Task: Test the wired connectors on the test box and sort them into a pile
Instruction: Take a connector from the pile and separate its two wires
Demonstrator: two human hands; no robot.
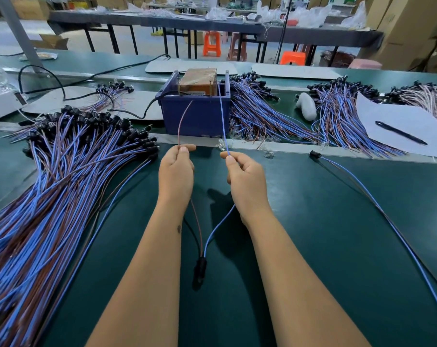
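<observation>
My left hand [175,171] pinches a thin brown wire [183,118] whose free end rises toward the blue test box [196,116]. My right hand [245,176] pinches the matching blue wire [222,121], which reaches up to the box's right side. Both wires run down between my forearms to one black connector [199,270] hanging above the green mat. The box holds a brown taped block [200,80] and upright metal pins. A big pile of blue and brown wired connectors [62,176] lies at the left.
More bundles of wired connectors [267,113] lie right of the box and further right [337,113]. One lone wired connector [315,154] rests on the green mat [312,221] at the right. A paper sheet with a black pen [400,132] sits far right. A black cable [147,108] enters the box.
</observation>
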